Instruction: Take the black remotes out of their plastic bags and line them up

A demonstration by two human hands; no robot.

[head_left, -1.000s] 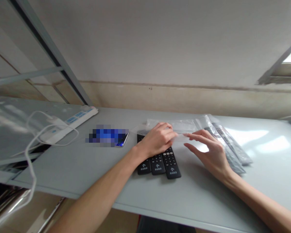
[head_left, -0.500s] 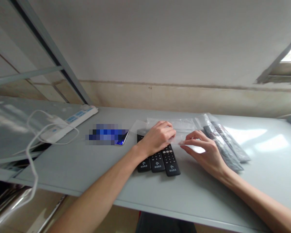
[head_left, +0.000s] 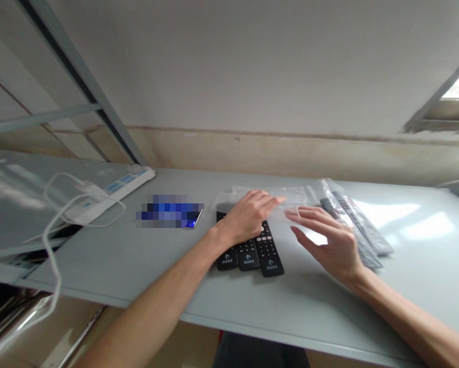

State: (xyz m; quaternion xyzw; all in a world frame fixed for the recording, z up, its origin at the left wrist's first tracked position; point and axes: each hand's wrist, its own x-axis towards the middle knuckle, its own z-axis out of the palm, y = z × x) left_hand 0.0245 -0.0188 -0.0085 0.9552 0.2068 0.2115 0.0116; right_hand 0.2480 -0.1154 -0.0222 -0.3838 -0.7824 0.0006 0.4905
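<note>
My left hand (head_left: 248, 217) is over the upper part of several black remote controls (head_left: 269, 255) that lie side by side on the table. It grips a clear plastic bag (head_left: 279, 214), its index finger stretched out along it and its thumb hidden. My right hand (head_left: 329, 237) is open at the bag's right edge, thumb well apart from the straight fingers, whose tips touch the clear film. To the right, behind this hand, lie remote controls in clear bags (head_left: 361, 220).
More clear plastic bags (head_left: 298, 193) lie flat behind my hands. A phone (head_left: 193, 219), partly blurred out, rests to the left. Beyond it are a white power strip (head_left: 114, 194) and a looped white cable (head_left: 47, 245). The wall (head_left: 252, 148) bounds the grey table at the back.
My right thumb and fingers have parted from their pinch on the bag's edge. My left index finger has stretched out to the right. The remote controls stay in place.
</note>
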